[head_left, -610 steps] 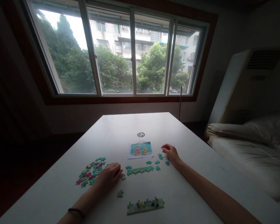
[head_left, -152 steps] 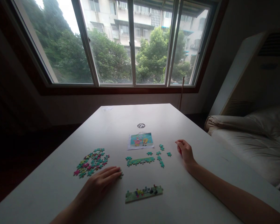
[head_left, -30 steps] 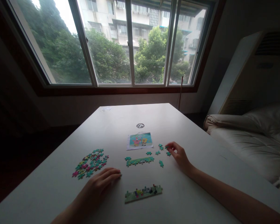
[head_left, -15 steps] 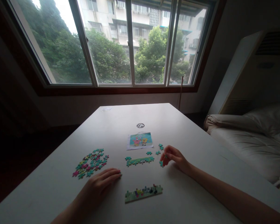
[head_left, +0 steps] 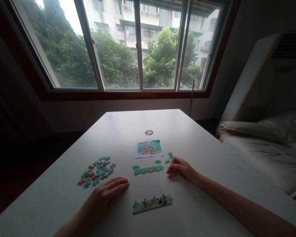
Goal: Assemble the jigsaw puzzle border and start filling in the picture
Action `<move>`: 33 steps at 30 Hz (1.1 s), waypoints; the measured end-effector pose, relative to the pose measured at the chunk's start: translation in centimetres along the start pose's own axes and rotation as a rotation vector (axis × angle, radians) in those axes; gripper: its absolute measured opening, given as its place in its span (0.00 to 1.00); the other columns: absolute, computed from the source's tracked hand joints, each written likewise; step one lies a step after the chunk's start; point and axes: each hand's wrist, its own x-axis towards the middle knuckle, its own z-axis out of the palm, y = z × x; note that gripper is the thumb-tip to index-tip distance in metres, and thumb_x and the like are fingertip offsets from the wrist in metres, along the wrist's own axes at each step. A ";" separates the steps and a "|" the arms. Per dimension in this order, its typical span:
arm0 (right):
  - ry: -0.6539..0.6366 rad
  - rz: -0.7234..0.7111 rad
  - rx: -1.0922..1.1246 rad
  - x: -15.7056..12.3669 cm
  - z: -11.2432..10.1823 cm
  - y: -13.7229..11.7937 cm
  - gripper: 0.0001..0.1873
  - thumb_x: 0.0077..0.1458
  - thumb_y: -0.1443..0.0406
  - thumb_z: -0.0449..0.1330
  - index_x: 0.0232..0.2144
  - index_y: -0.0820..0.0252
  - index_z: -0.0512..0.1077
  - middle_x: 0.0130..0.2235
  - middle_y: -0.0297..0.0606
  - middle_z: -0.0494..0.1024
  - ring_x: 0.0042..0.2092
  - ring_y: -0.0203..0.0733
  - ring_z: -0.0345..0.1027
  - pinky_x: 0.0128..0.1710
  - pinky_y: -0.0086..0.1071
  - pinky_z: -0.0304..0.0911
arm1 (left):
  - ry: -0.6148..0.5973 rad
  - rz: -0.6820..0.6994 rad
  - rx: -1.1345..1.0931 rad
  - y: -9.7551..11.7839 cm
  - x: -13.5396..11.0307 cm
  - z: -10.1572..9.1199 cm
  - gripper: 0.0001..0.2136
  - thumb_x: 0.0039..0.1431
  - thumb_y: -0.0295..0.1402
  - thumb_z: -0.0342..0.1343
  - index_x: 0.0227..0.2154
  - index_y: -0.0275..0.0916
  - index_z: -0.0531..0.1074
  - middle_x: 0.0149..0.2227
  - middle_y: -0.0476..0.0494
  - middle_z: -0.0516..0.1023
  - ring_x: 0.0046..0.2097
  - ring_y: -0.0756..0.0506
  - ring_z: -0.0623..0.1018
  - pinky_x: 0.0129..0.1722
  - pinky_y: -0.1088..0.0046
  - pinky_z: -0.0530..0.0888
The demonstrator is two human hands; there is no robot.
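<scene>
My right hand (head_left: pixel 181 168) is closed in a pinch around a small green puzzle piece (head_left: pixel 174 168), right of a joined strip of green pieces (head_left: pixel 149 170). Its lower fingers touch the table. On the left, my left hand (head_left: pixel 111 188) lies low on the table, fingers together, with a small dark-green puzzle piece at the fingertips, mostly hidden. Beyond it spreads a pile of loose puzzle pieces (head_left: pixel 97 171), green, pink and yellow. Nearer to me lies a second joined strip (head_left: pixel 151 204) with figures on it. Single pieces (head_left: pixel 167 161) lie near my right fingers.
A printed cartoon picture (head_left: pixel 149 148) lies behind the strips on the white table (head_left: pixel 199 204). Farther back is a round black-and-white mark (head_left: pixel 149 132). A pale sofa (head_left: pixel 261 144) stands at the right, and a window (head_left: pixel 138 49) fills the far wall.
My right hand has shifted slightly down and left, its fingers now covering the loose piece that lay beneath them. The left hand stays in place.
</scene>
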 end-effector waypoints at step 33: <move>-0.046 -0.277 -0.270 5.2 3.0 -1.7 0.06 0.47 0.63 0.55 0.26 0.61 0.65 0.34 0.40 0.78 0.37 0.41 0.70 0.39 0.37 0.62 | 0.032 0.006 -0.012 0.5 0.5 -0.6 0.13 0.62 0.29 0.44 0.43 0.44 0.72 0.42 0.45 0.78 0.44 0.48 0.77 0.44 0.78 0.73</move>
